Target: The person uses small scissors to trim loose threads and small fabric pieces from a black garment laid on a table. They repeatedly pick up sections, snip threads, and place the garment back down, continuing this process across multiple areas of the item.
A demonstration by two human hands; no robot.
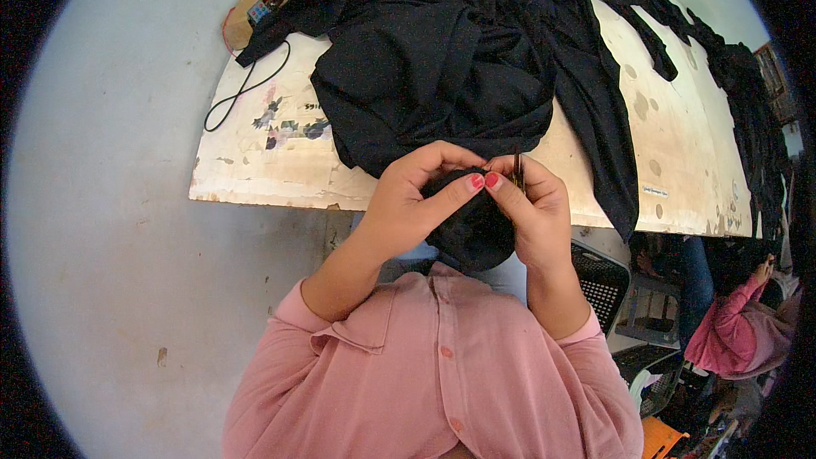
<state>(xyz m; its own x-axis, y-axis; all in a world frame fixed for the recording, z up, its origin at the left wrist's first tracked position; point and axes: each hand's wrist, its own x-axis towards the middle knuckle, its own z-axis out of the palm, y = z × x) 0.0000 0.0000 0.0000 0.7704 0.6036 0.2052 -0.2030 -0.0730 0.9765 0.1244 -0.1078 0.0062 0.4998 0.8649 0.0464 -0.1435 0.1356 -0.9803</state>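
Just past the table's near edge, a bunched piece of black cloth is pinched between my two hands. My left hand is closed on its upper left side, with the thumb pressed on top. On the other side my right hand is closed too, its thumb tip meeting the left one. A thin dark pointed tool, perhaps thread snips, sticks up from among the right fingers; most of it is hidden. Directly beyond my hands lies a large heap of black fabric.
The worn pale table carries more black garments toward the right. A wooden block with a small device and a looped black cable lie at the far left. Black chairs and a person in pink are at right.
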